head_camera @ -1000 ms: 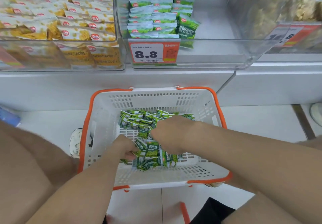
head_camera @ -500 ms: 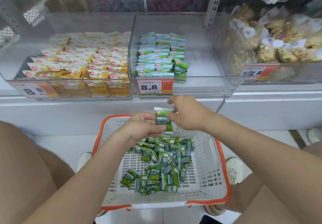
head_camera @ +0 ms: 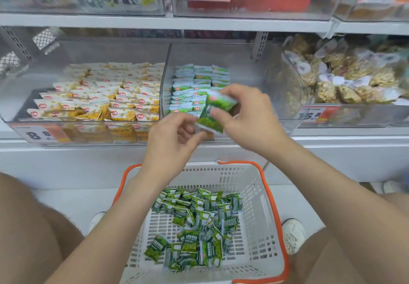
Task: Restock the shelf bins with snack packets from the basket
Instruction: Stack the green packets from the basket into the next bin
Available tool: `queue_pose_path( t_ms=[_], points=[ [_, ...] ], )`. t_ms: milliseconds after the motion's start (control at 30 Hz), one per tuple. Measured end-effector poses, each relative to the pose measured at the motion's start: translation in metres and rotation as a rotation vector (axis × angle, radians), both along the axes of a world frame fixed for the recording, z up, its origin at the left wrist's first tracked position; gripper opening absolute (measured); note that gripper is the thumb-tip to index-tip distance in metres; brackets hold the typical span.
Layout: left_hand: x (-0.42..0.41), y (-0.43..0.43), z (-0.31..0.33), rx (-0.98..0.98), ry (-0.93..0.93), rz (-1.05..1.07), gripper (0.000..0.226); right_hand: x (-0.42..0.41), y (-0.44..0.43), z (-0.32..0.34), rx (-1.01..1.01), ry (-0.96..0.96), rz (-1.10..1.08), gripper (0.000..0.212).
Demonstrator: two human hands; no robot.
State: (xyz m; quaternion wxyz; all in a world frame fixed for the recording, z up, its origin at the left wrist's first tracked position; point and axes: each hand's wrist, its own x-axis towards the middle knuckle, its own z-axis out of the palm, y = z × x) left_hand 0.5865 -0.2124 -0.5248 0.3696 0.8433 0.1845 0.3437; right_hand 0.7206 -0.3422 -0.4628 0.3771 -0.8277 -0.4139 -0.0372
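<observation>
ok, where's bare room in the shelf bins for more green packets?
Free: middle bin, right half, between the green stacks and its right wall. Crowded: yellow packets fill most of the left bin; bagged snacks heap the right bin.
</observation>
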Motion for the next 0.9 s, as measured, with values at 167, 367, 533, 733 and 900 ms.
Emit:
queue_pose_path(
  t_ms=[167, 367, 533, 733, 900],
  points=[
    [0.011, 0.009, 0.003, 0.526, 0.029, 0.049, 0.035, 0.038, 0.004, 0.006, -0.119, -0.09, -0.215, 0.037],
    [0.02, 0.018, -0.013, 0.739, 0.442, 0.007, 0.065, 0.07, 0.03, 0.0, -0.474, 0.067, -0.102, 0.049],
    [0.023, 0.022, -0.014, 0.778, 0.447, 0.037, 0.058, 0.084, 0.049, -0.011, -0.52, 0.191, -0.103, 0.055],
    [0.024, 0.019, -0.015, 0.783, 0.461, 0.054, 0.056, 0.094, 0.065, -0.018, -0.475, 0.099, -0.049, 0.038],
    [0.023, 0.021, -0.016, 0.78, 0.47, 0.051, 0.059, 0.095, 0.062, -0.021, -0.499, 0.112, -0.183, 0.061]
  ],
)
